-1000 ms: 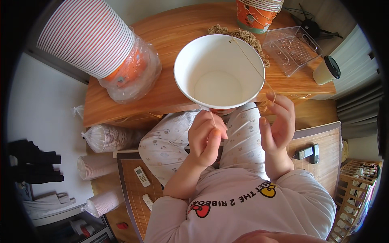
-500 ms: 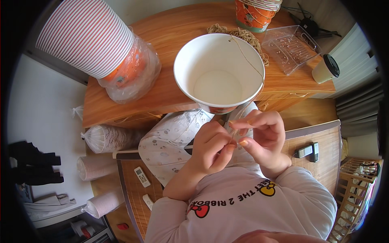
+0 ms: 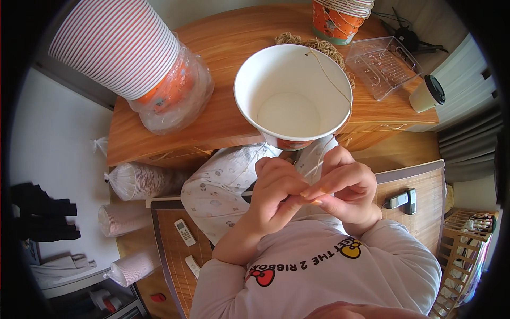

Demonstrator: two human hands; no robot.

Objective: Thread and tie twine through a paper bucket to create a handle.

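A large white-lined paper bucket stands upright at the table's front edge, just beyond my hands. A thin tan cord starts at a hole in its far rim, crosses the opening to the right side and comes down toward my fingers. My left hand is closed, its thumb and index finger pinching the cord. Opposite it, my right hand is closed too, its thumb and fingertip pressed together on the cord. The fingertips of both hands meet, so the bit of cord between them is mostly hidden.
Left on the table, a tall stack of paper buckets leans in a plastic bag. Behind the bucket lie a bundle of cords, more orange buckets, a clear tray of small pieces and a lidded cup.
My right thumb and fingers, a little apart before, have come together against my left fingertips. The bucket sits slightly farther right in view.
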